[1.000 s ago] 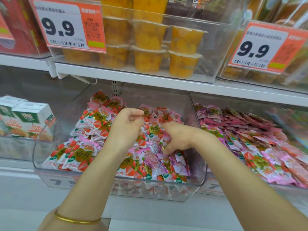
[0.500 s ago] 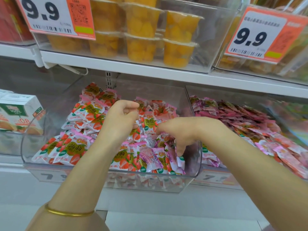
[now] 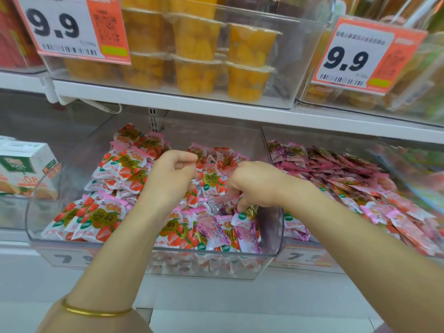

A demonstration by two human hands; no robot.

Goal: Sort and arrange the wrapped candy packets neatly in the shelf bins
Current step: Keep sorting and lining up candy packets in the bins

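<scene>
**Middle bin:** clear plastic shelf bin with a rounded front [image 3: 153, 259], on the lower shelf level. It holds white-and-red strawberry-print wrapped candy packets [image 3: 105, 219]. They are stacked in rows at its left side and lie loose and mixed at its centre and front right, where a few pink-purple packets [image 3: 247, 233] lie among them.

**Left hand** [image 3: 173, 179]: above the bin's centre, seen from the back, fingers curled with the thumb close to the forefinger. Whether it pinches a packet cannot be told. A thin gold bangle [image 3: 96, 313] sits on that forearm.

**Right hand** [image 3: 254, 186]: just beside the left, apart from it, fingers curled downward with the tips among the loose packets. A grip cannot be confirmed.

**Right bin:** neighbouring clear bin [image 3: 271, 150], filled with pink wrapped packets [image 3: 341, 181].

**Upper shelf:** white shelf board [image 3: 216, 109] carrying clear bins of sealed yellow fruit cups [image 3: 197, 56], with two orange-and-white "9.9" price tags [image 3: 69, 27] [image 3: 360, 57].

**Far left:** white-and-green carton [image 3: 24, 169].
</scene>
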